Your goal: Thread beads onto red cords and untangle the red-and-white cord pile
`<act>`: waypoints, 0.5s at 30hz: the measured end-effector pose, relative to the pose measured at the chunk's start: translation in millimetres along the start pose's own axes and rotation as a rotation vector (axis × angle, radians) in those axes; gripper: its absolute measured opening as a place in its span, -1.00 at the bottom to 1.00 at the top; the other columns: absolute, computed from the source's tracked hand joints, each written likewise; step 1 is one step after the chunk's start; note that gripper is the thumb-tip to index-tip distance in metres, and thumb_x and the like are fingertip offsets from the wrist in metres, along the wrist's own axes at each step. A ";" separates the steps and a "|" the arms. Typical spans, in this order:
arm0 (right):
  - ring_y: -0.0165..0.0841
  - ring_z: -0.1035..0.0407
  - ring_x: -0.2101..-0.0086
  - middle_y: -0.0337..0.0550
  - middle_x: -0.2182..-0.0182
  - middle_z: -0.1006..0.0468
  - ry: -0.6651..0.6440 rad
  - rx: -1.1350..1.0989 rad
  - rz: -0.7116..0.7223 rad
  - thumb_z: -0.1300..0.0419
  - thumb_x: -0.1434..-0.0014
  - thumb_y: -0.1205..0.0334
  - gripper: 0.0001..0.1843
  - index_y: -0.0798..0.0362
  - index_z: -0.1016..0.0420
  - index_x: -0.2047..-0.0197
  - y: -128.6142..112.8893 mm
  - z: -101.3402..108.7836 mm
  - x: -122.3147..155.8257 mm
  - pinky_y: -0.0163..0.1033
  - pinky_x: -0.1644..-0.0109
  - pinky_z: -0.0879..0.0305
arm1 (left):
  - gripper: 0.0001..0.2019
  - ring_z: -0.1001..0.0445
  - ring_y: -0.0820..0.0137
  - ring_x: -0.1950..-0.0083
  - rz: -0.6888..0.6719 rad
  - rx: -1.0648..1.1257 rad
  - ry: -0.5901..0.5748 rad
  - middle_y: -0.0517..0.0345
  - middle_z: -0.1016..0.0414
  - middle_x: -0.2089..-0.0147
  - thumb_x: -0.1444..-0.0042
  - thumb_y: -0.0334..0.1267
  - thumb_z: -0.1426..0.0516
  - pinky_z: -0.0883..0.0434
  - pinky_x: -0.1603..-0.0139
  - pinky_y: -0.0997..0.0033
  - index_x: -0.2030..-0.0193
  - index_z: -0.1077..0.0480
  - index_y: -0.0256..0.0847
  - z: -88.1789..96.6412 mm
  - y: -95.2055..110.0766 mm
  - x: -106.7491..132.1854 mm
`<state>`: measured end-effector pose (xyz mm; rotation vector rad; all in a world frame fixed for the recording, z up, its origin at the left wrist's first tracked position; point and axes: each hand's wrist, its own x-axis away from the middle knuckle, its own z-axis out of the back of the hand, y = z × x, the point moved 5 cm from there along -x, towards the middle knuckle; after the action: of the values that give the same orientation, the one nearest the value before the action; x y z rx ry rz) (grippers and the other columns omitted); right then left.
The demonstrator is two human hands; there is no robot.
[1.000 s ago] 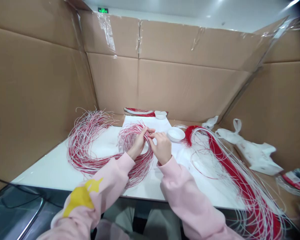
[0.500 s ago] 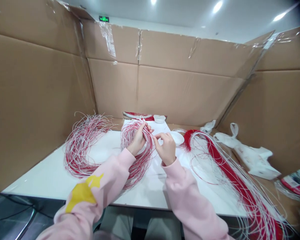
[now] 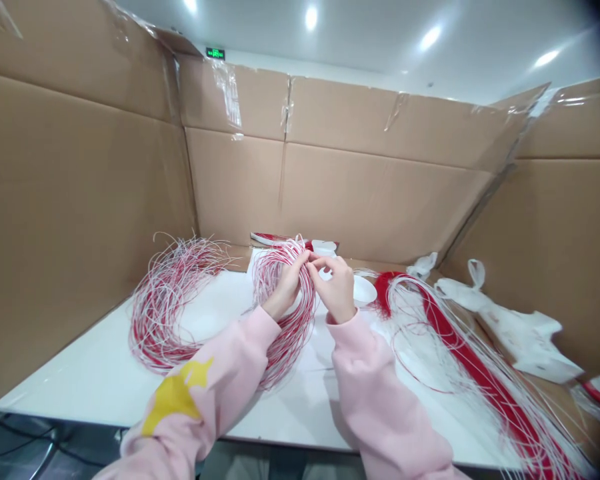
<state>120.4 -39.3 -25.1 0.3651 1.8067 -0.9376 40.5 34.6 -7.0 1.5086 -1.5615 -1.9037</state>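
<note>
Left hand (image 3: 286, 288): closed around the upper arc of a coil of red-and-white strands (image 3: 294, 340), fingers wrapped over the bundle. Right hand (image 3: 336, 290): fingers curled inward, fingertips at the coil's top strands, just beside the left fingers; firmness of grip not determinable.

Coil position: upright between both forearms, lower arc down near the middle of a white tabletop (image 3: 205, 393), partly behind the left sleeve. Both pink sleeves (image 3: 380, 400) pushed out over the tabletop; yellow star-shaped patch (image 3: 175, 397) on the left sleeve.

Left of the held coil: second loose coil (image 3: 163, 313), lying flat, well tangled, near the back corner. Right of it: long red bundle (image 3: 480, 380) with loose white strands, running toward the near edge. Just beyond the right hand: white bowl (image 3: 364, 291). At the far edge: folded red-and-white bundle (image 3: 275, 238) and small white dish (image 3: 324, 248). Far right: white plastic bag (image 3: 510, 327). Around the tabletop: taped cardboard walls (image 3: 330, 193).
</note>
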 end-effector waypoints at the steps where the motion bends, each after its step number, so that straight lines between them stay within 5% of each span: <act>1: -0.37 -0.28 0.42 -0.24 0.41 -0.52 -0.029 -0.017 -0.003 -0.12 -0.04 0.25 -0.87 0.04 -0.40 0.51 -0.9 -0.4 -2.4 -0.28 0.30 -0.17 | -0.78 -0.44 0.40 0.31 -0.016 0.006 0.024 0.12 -0.47 0.43 0.08 -0.17 -0.14 -0.33 0.18 0.44 0.42 -0.39 -0.32 1.1 3.3 -0.3; 6: -0.42 -0.28 0.52 -0.27 0.54 -0.47 -0.260 -0.012 -0.024 -0.16 0.00 0.19 -0.88 0.05 -0.44 0.46 -12.6 -6.7 -8.8 -0.33 0.40 -0.15 | -0.72 -0.43 0.42 0.34 -0.112 -0.036 0.085 0.12 -0.46 0.43 0.02 -0.08 -0.07 -0.33 0.20 0.44 0.51 -0.32 -0.30 3.4 23.9 -0.7; 15: -0.39 -0.28 0.42 -0.25 0.42 -0.48 -0.084 0.037 0.116 -0.13 0.00 0.33 -0.94 0.04 -0.38 0.49 -39.0 -13.2 -11.0 -0.31 0.34 -0.15 | -0.69 -0.35 0.50 0.42 -0.179 -0.136 0.194 0.18 -0.41 0.46 0.03 -0.02 -0.09 -0.26 0.35 0.52 0.49 -0.36 -0.28 8.4 32.7 7.3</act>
<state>92.1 -53.0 3.7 0.4424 1.6762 -0.8932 17.8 21.3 15.3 1.7626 -1.2267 -1.8467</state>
